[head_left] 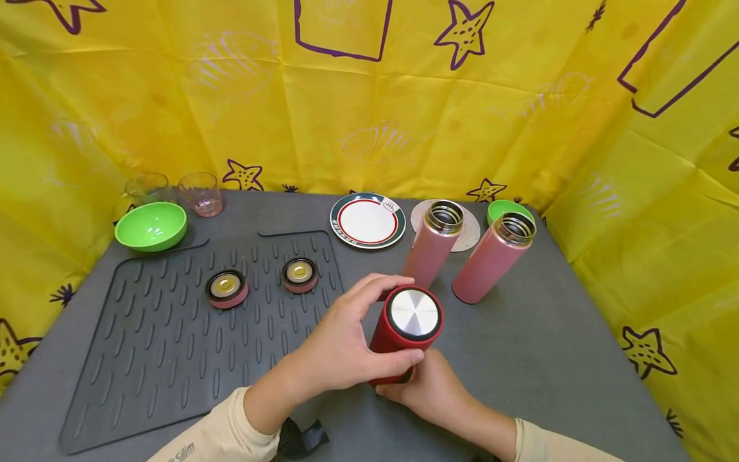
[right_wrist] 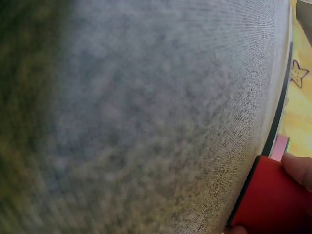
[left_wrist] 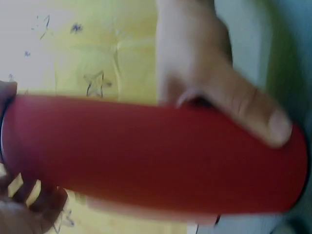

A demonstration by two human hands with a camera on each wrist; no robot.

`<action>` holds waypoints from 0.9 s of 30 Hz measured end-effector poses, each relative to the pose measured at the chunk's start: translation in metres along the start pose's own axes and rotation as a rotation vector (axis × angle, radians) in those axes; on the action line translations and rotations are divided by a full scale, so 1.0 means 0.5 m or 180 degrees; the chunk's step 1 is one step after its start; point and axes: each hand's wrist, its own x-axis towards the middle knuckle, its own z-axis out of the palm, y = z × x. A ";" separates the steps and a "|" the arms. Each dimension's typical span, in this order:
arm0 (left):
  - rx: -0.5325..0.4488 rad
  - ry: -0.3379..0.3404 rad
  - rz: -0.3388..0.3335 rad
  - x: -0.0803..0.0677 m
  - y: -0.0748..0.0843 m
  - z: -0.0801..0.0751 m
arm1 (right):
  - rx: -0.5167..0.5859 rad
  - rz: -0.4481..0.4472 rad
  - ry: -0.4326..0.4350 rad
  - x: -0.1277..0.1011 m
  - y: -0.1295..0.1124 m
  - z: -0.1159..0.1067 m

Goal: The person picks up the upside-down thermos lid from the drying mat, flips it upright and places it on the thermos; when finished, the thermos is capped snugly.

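Both hands are clamped on the red flask (head_left: 404,333), which stands near the front edge of the bench (head_left: 548,359): the left hand (head_left: 340,346) curls round its upper body and capped top, and the right hand (head_left: 430,388) grips its base. Two open pink flasks (head_left: 462,256) stand just behind it toward the rear right corner. Two lids (head_left: 262,282) lie on the ribbed mat (head_left: 144,359) covering the bench's left half.

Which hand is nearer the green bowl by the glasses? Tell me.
Left. The left hand grips the red flask on the side facing the green bowl. The right hand holds the flask's base from the other side, farther from the bowl.
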 end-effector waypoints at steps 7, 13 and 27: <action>0.0422 0.0665 -0.0314 -0.006 0.014 0.040 | 0.0023 -0.0335 0.0100 0.002 0.003 0.003; 0.0188 0.0654 0.0039 -0.007 0.005 0.035 | 0.0082 -0.0240 0.0066 0.003 0.004 0.000; 0.0292 0.0148 -0.0221 -0.002 0.006 0.013 | -0.0081 -0.0284 0.0080 -0.001 0.008 0.001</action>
